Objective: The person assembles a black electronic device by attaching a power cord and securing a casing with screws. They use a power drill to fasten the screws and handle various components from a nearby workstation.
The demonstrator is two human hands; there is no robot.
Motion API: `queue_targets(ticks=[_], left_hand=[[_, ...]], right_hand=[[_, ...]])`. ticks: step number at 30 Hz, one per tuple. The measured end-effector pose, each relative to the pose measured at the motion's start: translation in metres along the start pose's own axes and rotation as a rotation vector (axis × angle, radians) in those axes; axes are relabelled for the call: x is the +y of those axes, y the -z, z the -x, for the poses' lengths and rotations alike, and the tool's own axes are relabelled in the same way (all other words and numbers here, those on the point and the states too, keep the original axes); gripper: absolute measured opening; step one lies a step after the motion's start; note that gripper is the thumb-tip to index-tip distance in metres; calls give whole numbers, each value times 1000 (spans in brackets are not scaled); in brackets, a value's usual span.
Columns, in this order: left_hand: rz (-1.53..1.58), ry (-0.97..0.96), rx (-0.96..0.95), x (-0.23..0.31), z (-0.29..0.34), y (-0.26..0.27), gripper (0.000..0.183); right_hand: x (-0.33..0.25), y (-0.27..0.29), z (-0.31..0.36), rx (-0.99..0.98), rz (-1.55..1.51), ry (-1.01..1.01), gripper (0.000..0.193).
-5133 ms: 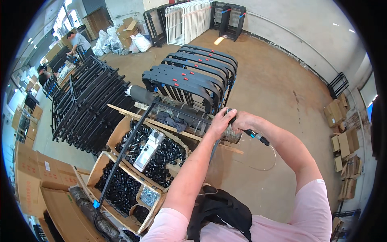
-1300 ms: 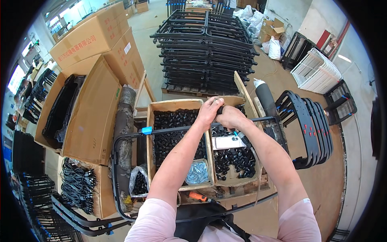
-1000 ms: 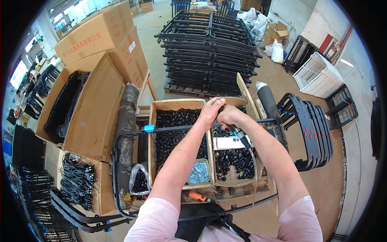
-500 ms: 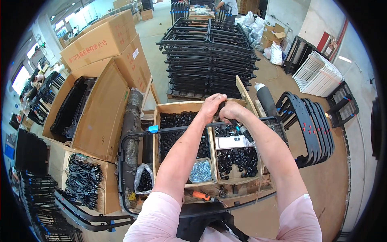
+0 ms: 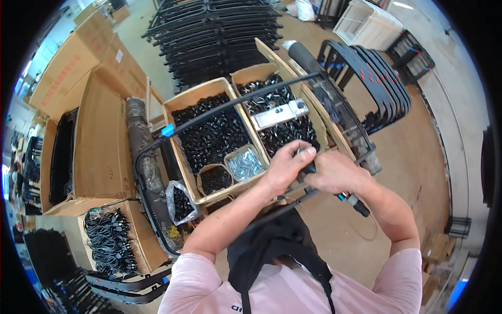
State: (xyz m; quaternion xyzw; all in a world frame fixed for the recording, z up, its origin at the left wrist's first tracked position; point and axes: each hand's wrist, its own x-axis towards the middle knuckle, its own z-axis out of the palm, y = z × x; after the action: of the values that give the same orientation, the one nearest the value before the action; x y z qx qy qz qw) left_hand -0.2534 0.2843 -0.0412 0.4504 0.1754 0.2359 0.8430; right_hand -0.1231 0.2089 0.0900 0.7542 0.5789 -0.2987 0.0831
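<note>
Both my hands are together over the near rail of a black tubular frame (image 5: 239,99), which lies across the wooden parts bin. My left hand (image 5: 288,166) is closed with thumb and fingers around a small black part (image 5: 308,166), partly hidden by the fingers. Pressed up beside it, my right hand (image 5: 337,171) grips a black cylindrical power screwdriver (image 5: 357,204) with a blue band. Its end sticks out below the right wrist, and its front is hidden between the hands.
The bin (image 5: 232,94) holds black plastic parts, a tub of silver screws (image 5: 244,163) and a white box (image 5: 280,114). Cardboard boxes (image 5: 99,131) and bundled cables (image 5: 107,238) stand left. Stacked black frames (image 5: 214,42) rise behind; more curved frames (image 5: 376,73) stand right.
My hands have come from the frame's far side to its near rail, still holding the screwdriver and a black part. The view has tilted down and turned.
</note>
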Motion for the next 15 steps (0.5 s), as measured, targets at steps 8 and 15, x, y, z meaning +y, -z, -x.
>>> queue_targets(ticks=[8,15], left_hand=[[122,40,-9,-53,53,-51,25],[-8,-5,40,-75,61,-65,22]], right_hand=[[31,-59,64,-16,-44,4,47],[48,-75,82,8,-72,60,50]])
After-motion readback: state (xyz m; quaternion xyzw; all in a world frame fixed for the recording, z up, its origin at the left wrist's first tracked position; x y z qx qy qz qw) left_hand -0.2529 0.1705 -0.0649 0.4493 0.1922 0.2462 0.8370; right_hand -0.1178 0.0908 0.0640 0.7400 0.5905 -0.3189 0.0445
